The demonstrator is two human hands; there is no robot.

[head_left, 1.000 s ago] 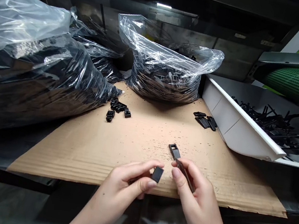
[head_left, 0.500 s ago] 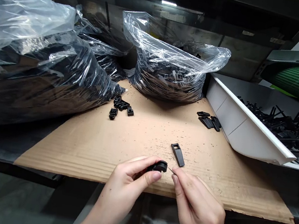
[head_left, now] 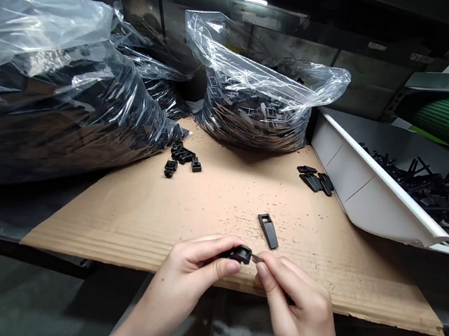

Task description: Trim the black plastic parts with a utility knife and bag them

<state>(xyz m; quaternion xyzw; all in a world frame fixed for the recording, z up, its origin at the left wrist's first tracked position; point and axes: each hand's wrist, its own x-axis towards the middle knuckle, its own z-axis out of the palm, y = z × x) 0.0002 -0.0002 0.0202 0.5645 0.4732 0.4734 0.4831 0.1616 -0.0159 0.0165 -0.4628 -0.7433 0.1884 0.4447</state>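
Observation:
Between the thumb and fingers of my left hand (head_left: pixel 193 279) is a small black plastic part (head_left: pixel 241 254) with a rounded end facing right. My right hand (head_left: pixel 299 305) pinches a small thin metal blade (head_left: pixel 256 258), whose tip meets the right end of that part. Most of the blade's handle is hidden in my fingers. Just beyond my right fingertips lies a flat, tapered black plastic piece (head_left: pixel 268 233) with a square hole at its far end.
Small black blocks (head_left: pixel 184 154) lie at left on the cardboard (head_left: pixel 114 219), and several tapered pieces (head_left: pixel 315 181) at right. Clear bags of black parts (head_left: pixel 254 116) stand behind; a bulging bag (head_left: pixel 45 117) fills the left. A white tray (head_left: pixel 375 186) with black parts borders the right.
The blade has come up against the left hand's part, and more of its metal shows. The part has turned slightly in my fingers. Things on the cardboard have not moved.

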